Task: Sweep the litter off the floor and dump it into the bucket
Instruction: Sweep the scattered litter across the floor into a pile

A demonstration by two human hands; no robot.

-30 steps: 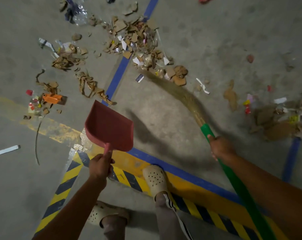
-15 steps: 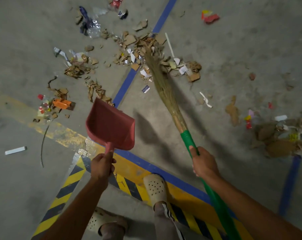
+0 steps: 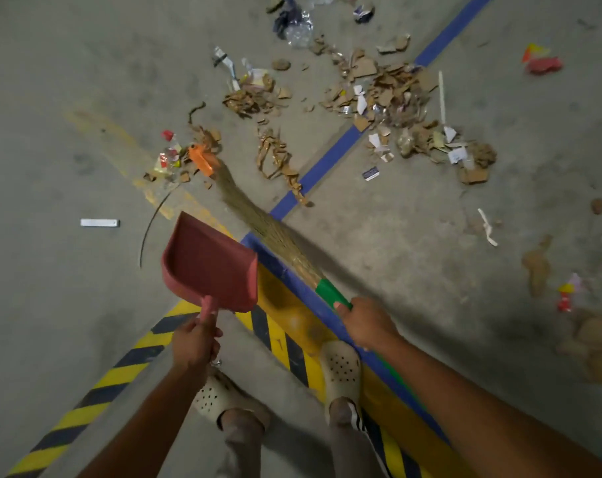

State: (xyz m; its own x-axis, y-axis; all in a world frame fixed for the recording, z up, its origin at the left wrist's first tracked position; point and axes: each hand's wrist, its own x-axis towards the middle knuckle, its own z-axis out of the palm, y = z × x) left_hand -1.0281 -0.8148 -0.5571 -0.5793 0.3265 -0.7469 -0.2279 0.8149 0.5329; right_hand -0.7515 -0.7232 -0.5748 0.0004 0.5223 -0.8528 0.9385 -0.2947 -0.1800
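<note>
My left hand (image 3: pixel 195 343) grips the pink handle of a red dustpan (image 3: pixel 211 267), held above the floor with nothing in it. My right hand (image 3: pixel 367 326) grips the green handle of a straw broom (image 3: pixel 258 222). The broom's bristles reach up-left to a small litter patch with an orange plastic piece (image 3: pixel 200 159) and red-and-white wrappers (image 3: pixel 167 157). A large pile of cardboard scraps and paper (image 3: pixel 396 105) lies across the blue floor line at upper right. No bucket is in view.
Smaller cardboard clumps (image 3: pixel 254 98) and a crushed strip (image 3: pixel 279 160) lie between the patches. More litter sits at the right edge (image 3: pixel 589 326). A white strip (image 3: pixel 99 222) lies at left. My feet in pale clogs (image 3: pixel 341 370) stand on yellow-black hazard striping (image 3: pixel 120 374).
The broom has swung left, from the big cardboard pile to the small patch with the orange piece. My right hand came in closer to my body. The dustpan stayed about where it was.
</note>
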